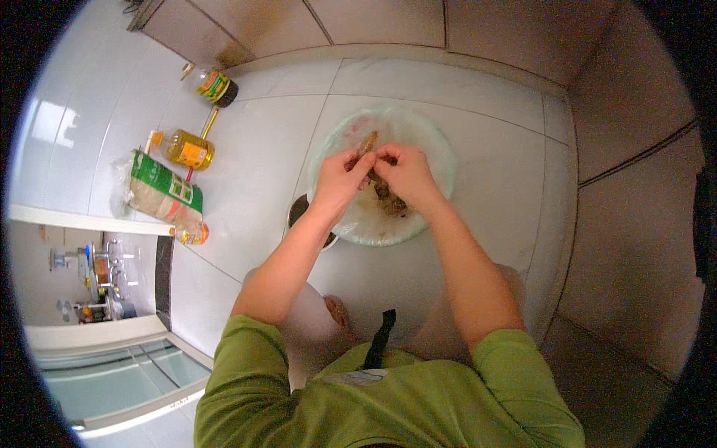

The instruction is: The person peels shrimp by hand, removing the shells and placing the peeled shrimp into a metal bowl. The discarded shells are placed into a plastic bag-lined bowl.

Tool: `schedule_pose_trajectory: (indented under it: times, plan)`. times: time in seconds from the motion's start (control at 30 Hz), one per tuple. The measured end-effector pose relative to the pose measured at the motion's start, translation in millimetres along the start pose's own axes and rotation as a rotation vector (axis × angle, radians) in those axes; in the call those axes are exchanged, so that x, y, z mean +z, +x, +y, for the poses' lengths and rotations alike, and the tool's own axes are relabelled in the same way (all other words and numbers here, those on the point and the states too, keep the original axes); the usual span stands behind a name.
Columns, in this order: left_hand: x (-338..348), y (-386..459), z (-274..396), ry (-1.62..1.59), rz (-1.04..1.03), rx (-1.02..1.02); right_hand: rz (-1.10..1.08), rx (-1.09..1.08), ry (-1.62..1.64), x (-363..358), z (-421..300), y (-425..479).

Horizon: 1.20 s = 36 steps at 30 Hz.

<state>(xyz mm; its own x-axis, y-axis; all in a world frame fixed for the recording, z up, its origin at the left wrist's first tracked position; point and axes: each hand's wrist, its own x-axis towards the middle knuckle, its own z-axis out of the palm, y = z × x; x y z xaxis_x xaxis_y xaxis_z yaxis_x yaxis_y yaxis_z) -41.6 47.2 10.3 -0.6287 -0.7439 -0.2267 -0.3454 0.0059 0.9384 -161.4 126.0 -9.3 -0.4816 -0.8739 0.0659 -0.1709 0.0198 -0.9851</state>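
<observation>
Both hands meet over a basin lined with a pale green plastic bag, which stands on the tiled floor. My left hand grips an elongated brown food item, with its tip pointing up beyond the fingers; its exact kind is unclear. My right hand touches it, with thumb and fingertips pinched on a dark part near the left thumb. Below the hands, dark brown scraps lie in the lined basin. A round container with dark contents is partly hidden behind my left forearm.
At the left wall stand a dark-based bottle, a bottle of yellow oil and a green and clear plastic sack. A small orange and yellow packet lies by the door frame. Brown cabinet panels border the floor ahead and at right.
</observation>
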Motion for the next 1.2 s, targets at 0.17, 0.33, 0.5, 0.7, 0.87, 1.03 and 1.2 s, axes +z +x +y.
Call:
schedule_pose_trajectory:
  times: [0.17,0.33,0.5,0.7,0.87,1.03,1.2]
  plan:
    - [-6.2,7.5,-10.8,-0.348,-0.060,-0.117,-0.075,0.133,-0.074,-3.8,9.7,3.5]
    - [-24.1,9.9,-8.5,-0.373,-0.214,-0.171,-0.171,0.174,-0.018,-7.1,5.9,-0.9]
    - [-29.6,9.4,-10.2,-0.339,-0.172,-0.086,-0.240,0.215,0.118,0.7,16.0,6.7]
    - [-37.6,15.5,-19.3,-0.342,-0.298,-0.120,-0.287,0.411,0.340,4.3,5.8,8.7]
    - [-28.9,15.4,-18.4,-0.375,-0.191,-0.010,-0.274,0.425,0.436,4.6,7.8,8.9]
    - [-35.0,17.3,-20.1,-0.304,-0.233,-0.038,-0.268,0.441,0.402,4.3,3.9,10.4]
    - [-36.2,17.8,-23.5,-0.271,-0.269,0.065,-0.344,0.433,0.363,-0.7,-1.5,11.0]
